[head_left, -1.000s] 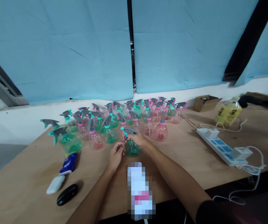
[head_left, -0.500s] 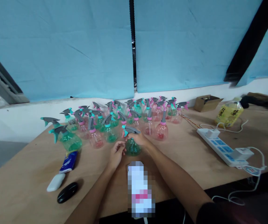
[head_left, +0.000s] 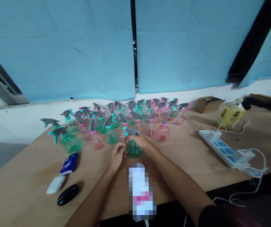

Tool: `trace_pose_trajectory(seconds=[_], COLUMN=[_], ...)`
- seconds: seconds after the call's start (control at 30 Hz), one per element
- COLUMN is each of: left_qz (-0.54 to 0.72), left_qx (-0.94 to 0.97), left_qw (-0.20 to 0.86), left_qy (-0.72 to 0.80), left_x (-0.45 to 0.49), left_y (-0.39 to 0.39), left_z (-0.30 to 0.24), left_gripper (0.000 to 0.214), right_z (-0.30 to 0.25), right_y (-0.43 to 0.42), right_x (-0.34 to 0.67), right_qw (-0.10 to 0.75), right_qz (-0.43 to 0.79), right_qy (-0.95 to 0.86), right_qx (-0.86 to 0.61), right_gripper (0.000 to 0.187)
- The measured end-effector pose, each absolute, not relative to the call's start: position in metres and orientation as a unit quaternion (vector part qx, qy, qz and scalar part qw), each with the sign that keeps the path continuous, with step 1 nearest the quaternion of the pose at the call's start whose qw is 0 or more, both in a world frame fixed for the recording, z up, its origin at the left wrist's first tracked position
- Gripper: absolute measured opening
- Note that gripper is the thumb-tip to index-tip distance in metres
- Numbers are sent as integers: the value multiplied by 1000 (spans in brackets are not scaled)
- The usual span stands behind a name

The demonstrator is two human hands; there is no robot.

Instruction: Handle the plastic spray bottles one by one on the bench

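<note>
A green spray bottle (head_left: pixel 133 149) with a grey and teal trigger head stands on the wooden table (head_left: pixel 185 157) in front of me. My right hand (head_left: pixel 141 140) is wrapped round its neck just under the trigger head. My left hand (head_left: pixel 117 156) rests with curled fingers against the bottle's left side. Behind it stands a crowd of several pink and green spray bottles (head_left: pixel 126 121), all upright, with two larger green ones (head_left: pixel 66 140) at the far left.
A white power strip (head_left: pixel 222 148) with plugs and cables lies to the right. A yellow bottle (head_left: pixel 231 115) and a small cardboard box (head_left: pixel 208 104) sit at the back right. A blue packet (head_left: pixel 68 164), a white case (head_left: pixel 55 184) and a black oval object (head_left: pixel 67 194) lie at the left front.
Hardly anything differs. Both hands stay on the green bottle; the view has shifted slightly.
</note>
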State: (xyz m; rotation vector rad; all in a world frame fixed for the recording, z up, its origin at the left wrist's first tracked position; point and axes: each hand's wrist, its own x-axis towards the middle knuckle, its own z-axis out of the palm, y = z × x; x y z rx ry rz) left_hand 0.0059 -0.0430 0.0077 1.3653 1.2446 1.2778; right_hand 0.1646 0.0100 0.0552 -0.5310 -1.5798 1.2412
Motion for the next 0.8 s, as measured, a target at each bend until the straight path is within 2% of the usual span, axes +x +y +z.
trace_pose_trajectory(seconds=[0.47, 0.67, 0.8], left_qz=[514, 499, 500], left_qx=[567, 570, 562], left_qw=[435, 432, 432], left_qy=[475, 489, 497], left_x=[3, 5, 7], left_y=[-39, -43, -45], left_z=[-1, 3, 10], left_gripper=[22, 24, 23], right_z=[50, 52, 50], right_y=[11, 13, 13], right_x=[161, 160, 159], right_qw=[533, 526, 533], right_qz=[491, 517, 496], right_qy=[-644, -630, -639], right_qx=[-246, -243, -249], right_gripper=[38, 24, 25])
